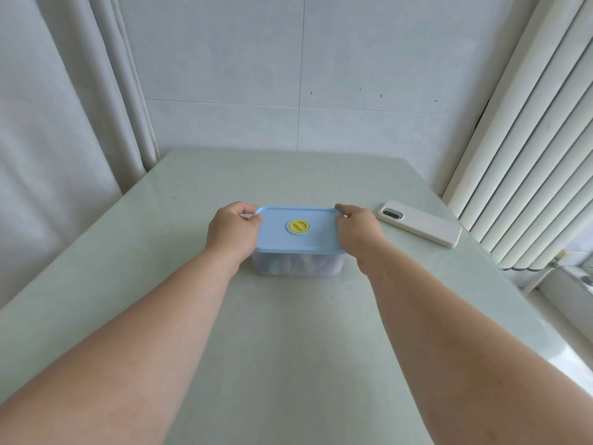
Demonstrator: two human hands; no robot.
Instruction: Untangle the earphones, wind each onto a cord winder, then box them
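Observation:
A clear plastic box [298,264] stands in the middle of the table, closed by a light blue lid [298,239] with a round yellow valve [298,227] in its centre. Pale rounded shapes show dimly through the box wall; I cannot tell what they are. My left hand [231,231] grips the lid's left end, fingers curled over its far corner. My right hand [359,231] grips the lid's right end the same way. No earphones or cord winders lie outside the box.
A white phone [420,227] lies face down to the right of the box, near the table's right edge. The pale green table [288,348] meets a tiled wall at the back, a curtain on the left and vertical blinds on the right.

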